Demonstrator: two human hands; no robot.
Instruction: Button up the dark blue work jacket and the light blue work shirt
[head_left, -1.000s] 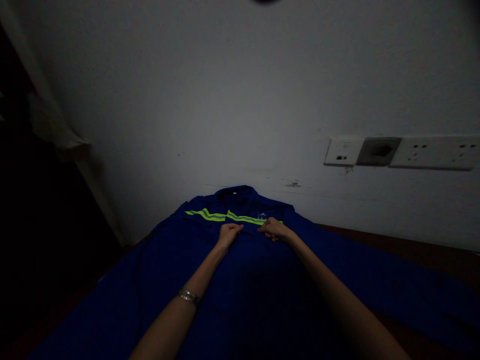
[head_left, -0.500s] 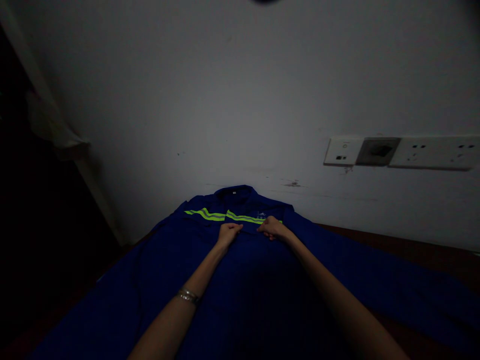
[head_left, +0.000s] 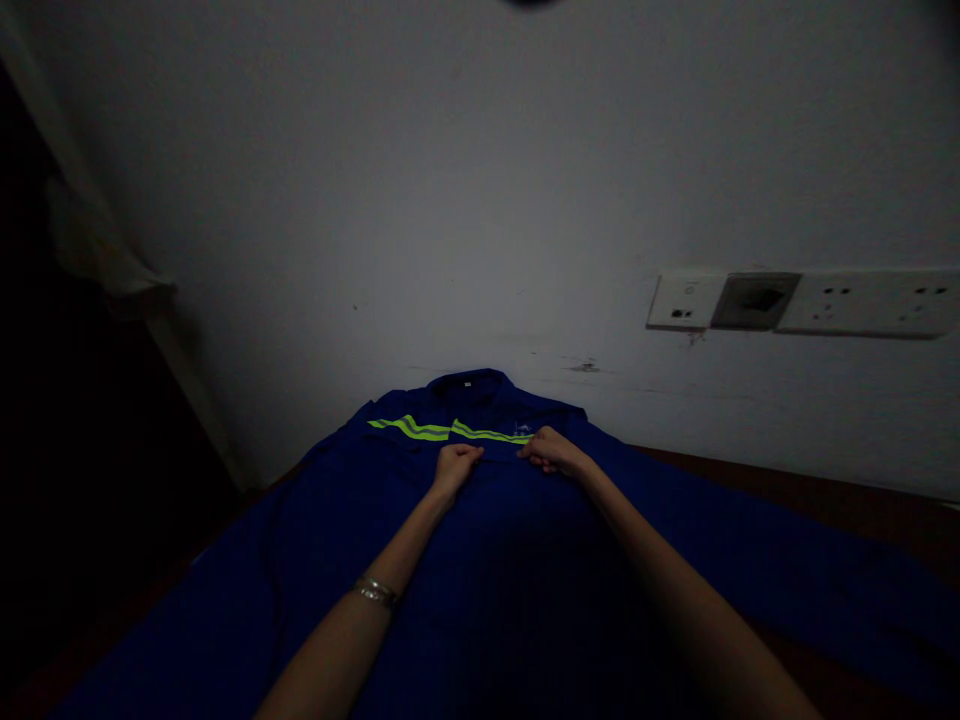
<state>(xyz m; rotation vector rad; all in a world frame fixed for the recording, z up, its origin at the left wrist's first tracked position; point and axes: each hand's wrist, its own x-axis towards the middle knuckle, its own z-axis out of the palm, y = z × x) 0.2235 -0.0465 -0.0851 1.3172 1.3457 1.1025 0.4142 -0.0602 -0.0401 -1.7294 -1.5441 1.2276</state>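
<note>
A blue work jacket (head_left: 360,530) lies spread out flat, its collar towards the wall and its sleeves running out to both sides. Across the chest runs a yellow-green reflective strip (head_left: 427,433) with a grey middle line. My left hand (head_left: 455,470) pinches the jacket's cloth just below the strip, near the front opening. To its right, my right hand (head_left: 553,452) also has its fingers closed on the cloth, covering the strip's right end under a small light logo (head_left: 522,428). Between the two hands the cloth forms a straight edge. Dim light hides much of the jacket's lower part.
Behind the collar rises a pale wall (head_left: 480,220) with dark scuffs. A row of sockets and switches (head_left: 862,304) is set in it at the right. Dark reddish surface (head_left: 750,480) shows beside the right sleeve. Something pale, perhaps a bag (head_left: 105,250), hangs at the left.
My right hand has shifted very slightly to the right and up along the cloth. My left hand and the jacket stay nearly where they were.
</note>
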